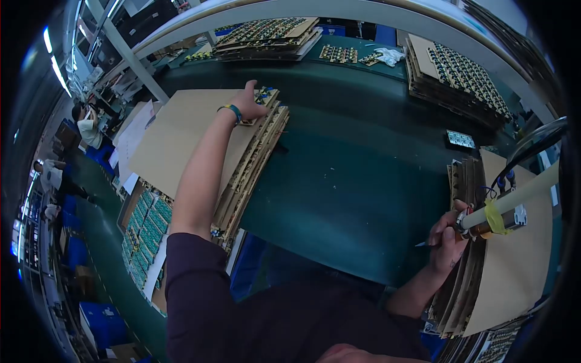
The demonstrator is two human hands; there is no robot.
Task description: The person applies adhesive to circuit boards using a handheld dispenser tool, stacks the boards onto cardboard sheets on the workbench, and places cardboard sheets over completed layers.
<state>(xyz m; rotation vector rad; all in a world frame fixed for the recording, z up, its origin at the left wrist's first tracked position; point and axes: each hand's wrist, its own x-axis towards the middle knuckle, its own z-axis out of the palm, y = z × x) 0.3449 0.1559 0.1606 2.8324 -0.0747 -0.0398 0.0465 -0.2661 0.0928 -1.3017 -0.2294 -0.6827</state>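
Observation:
My left hand [247, 104] reaches over the far edge of a large cardboard sheet [187, 124]. Its thumb and fingers are around a small circuit board [264, 94], mostly hidden under the hand. Beneath is a stack of cardboard layers with circuit boards [257, 154] between them. At the right, my right hand [446, 245] is closed around a hose-fed hand tool [483, 228] with a thin pointed tip at its left end. That tip is over the green work surface, well apart from the left stack. Yellow tape wraps a pale tube beside the tool.
Another stack of cardboard layers [514, 266] stands under my right hand. Board stacks sit at the back left [266, 30] and back right [466, 72]. A small board [460, 139] lies at the right. A shelf beam [339, 9] crosses above. Several people are at the far left.

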